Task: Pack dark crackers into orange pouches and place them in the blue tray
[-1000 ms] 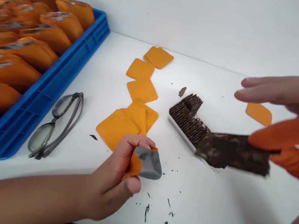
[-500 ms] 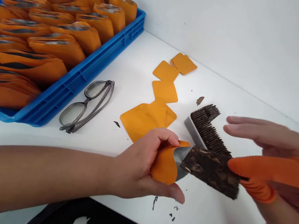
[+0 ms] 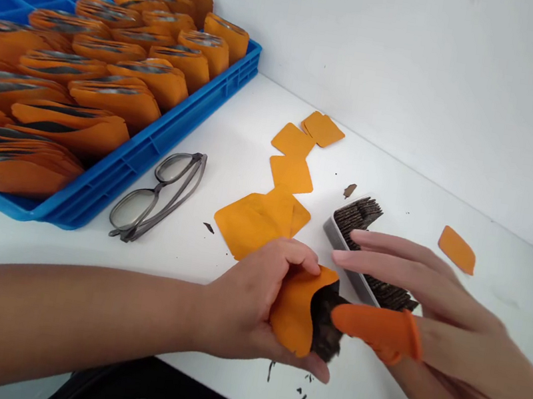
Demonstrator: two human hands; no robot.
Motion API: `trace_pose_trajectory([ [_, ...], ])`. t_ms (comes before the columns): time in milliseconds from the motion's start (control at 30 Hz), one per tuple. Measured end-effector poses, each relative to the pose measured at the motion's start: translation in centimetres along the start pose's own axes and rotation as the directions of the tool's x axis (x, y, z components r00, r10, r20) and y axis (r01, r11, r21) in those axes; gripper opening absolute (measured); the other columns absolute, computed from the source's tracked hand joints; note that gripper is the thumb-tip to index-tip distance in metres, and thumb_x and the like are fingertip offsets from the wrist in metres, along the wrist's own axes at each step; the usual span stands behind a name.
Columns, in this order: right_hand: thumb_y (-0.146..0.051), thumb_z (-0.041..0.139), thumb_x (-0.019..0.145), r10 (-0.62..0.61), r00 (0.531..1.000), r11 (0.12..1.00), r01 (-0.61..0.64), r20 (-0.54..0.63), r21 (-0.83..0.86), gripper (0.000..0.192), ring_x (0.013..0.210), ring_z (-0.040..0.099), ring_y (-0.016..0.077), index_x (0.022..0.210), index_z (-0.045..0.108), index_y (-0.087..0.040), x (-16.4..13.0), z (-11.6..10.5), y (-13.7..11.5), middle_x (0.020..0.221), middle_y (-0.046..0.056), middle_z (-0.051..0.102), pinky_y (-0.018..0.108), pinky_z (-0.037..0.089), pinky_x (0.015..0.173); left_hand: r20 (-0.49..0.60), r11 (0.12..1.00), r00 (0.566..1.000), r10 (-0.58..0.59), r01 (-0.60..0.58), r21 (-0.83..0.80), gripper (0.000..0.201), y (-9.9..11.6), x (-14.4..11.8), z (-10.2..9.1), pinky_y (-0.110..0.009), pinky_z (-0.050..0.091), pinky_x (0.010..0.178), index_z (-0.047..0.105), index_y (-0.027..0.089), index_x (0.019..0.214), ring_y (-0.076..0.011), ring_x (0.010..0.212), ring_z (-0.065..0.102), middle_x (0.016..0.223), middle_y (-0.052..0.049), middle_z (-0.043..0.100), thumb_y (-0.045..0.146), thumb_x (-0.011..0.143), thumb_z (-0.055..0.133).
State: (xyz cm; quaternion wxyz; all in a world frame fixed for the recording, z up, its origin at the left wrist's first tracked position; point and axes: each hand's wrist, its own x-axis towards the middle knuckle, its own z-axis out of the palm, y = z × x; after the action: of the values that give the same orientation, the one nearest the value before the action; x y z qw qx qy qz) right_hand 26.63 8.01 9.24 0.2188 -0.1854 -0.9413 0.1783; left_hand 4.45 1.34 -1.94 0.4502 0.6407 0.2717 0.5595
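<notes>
My left hand [image 3: 245,301] is closed around a small orange pouch [image 3: 294,312], its mouth spread open toward the right. A flat, dark brown, flaky slab [image 3: 326,334] sits mostly inside the pouch, with its right end sticking out. My right hand [image 3: 475,354] pinches that end between index finger and thumb, which wear orange rubber finger cots [image 3: 378,326]; the thumb is partly hidden. Its other fingers stretch out over a metal tin [image 3: 334,238] filled with thin dark brown slabs [image 3: 358,215] standing on edge.
A blue divided tray [image 3: 194,110] holds many filled orange pouches [image 3: 125,99] at the left. Folded grey glasses [image 3: 158,196] lie beside it. Flat orange pouches [image 3: 291,173] are spread mid-table, and another orange piece [image 3: 458,250] lies at the right. Dark crumbs [image 3: 301,394] dot the white table.
My right hand has moved left, pushing the slab from the pouch's mouth to mostly inside it. The orange piece at the right has come into sight. The view has shifted slightly.
</notes>
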Motion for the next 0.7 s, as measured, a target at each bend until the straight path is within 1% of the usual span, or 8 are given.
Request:
trace_pose_trajectory([
  [100,0.004,0.058,0.09,-0.068,0.996,0.998,0.067,0.055,0.017,0.043,0.146,0.055,0.0247,0.12,0.07,-0.025,0.3,1.3,0.6,0.151,0.004,0.061,0.045,0.052,0.122,-0.034,0.995,0.996,-0.084,0.086,0.045,0.082,-0.1,-0.1,0.0,-0.033,0.048,0.084,0.043,0.027,0.126,-0.016,0.092,0.052,0.115,-0.004,0.054,0.055,0.07,0.096],
  [167,0.001,0.059,0.093,-0.037,0.999,0.999,0.038,0.022,-0.012,0.041,0.142,0.056,0.0211,0.125,0.068,-0.022,0.5,1.7,0.7,0.146,0.006,0.063,0.038,0.052,0.121,-0.045,0.98,0.98,-0.195,0.196,0.025,0.082,0.0,-0.2,0.0,-0.034,0.048,0.084,0.043,0.025,0.126,-0.0171,0.093,0.052,0.115,-0.005,0.054,0.058,0.071,0.094],
  [267,-0.005,0.063,0.097,-0.006,0.999,1.0,0.004,-0.054,-0.029,0.031,0.13,0.063,0.0156,0.123,0.066,-0.021,0.7,1.6,0.6,0.137,0.006,0.067,0.028,0.055,0.115,-0.046,0.954,0.953,-0.299,0.299,0.0,0.088,-0.1,-0.4,0.1,-0.036,0.049,0.086,0.045,0.024,0.126,-0.0198,0.097,0.054,0.118,-0.008,0.055,0.063,0.065,0.095],
  [333,-0.005,0.063,0.097,-0.013,0.996,1.0,0.011,-0.092,-0.023,0.027,0.126,0.065,0.0149,0.117,0.067,-0.023,0.6,1.3,0.5,0.135,0.005,0.067,0.026,0.057,0.111,-0.04,0.942,0.941,-0.335,0.334,-0.016,0.091,-0.1,-0.5,0.2,-0.037,0.049,0.086,0.047,0.024,0.127,-0.021,0.099,0.054,0.119,-0.008,0.056,0.064,0.063,0.096],
  [467,-0.009,0.065,0.097,-0.071,0.992,0.996,0.066,-0.103,-0.052,0.021,0.123,0.067,0.0173,0.109,0.071,-0.024,0.5,0.6,0.7,0.133,0.005,0.068,0.027,0.06,0.107,-0.017,0.926,0.928,-0.373,0.371,-0.069,0.094,-0.1,-0.4,0.3,-0.036,0.05,0.083,0.047,0.023,0.13,-0.0206,0.096,0.055,0.114,-0.008,0.058,0.064,0.061,0.097],
  [533,-0.023,0.069,0.099,-0.069,0.995,0.994,0.062,-0.073,-0.095,0.024,0.124,0.068,0.0205,0.123,0.071,-0.024,0.4,0.5,0.8,0.138,0.008,0.066,0.029,0.063,0.106,0.03,0.919,0.927,-0.374,0.375,-0.119,0.094,-0.2,-0.3,0.3,-0.035,0.05,0.081,0.047,0.023,0.131,-0.0199,0.093,0.056,0.111,-0.007,0.06,0.065,0.062,0.096],
  [600,-0.036,0.069,0.099,-0.033,0.999,0.989,0.033,0.003,-0.142,0.044,0.129,0.067,0.0245,0.141,0.065,-0.024,0.4,0.5,0.8,0.147,0.011,0.062,0.031,0.068,0.1,0.09,0.914,0.932,-0.352,0.363,-0.182,0.093,-0.4,-0.1,0.3,-0.036,0.052,0.081,0.048,0.022,0.132,-0.0197,0.091,0.059,0.111,-0.007,0.062,0.065,0.064,0.095],
  [700,-0.032,0.063,0.1,-0.021,0.992,0.982,0.044,0.125,-0.186,0.045,0.136,0.065,0.0273,0.144,0.064,-0.027,0.5,0.8,1.0,0.159,0.009,0.054,0.028,0.07,0.088,0.143,0.911,0.948,-0.285,0.314,-0.266,0.099,-0.8,0.1,0.4,-0.038,0.054,0.085,0.043,0.022,0.139,-0.0219,0.096,0.063,0.118,-0.011,0.065,0.064,0.066,0.095],
])
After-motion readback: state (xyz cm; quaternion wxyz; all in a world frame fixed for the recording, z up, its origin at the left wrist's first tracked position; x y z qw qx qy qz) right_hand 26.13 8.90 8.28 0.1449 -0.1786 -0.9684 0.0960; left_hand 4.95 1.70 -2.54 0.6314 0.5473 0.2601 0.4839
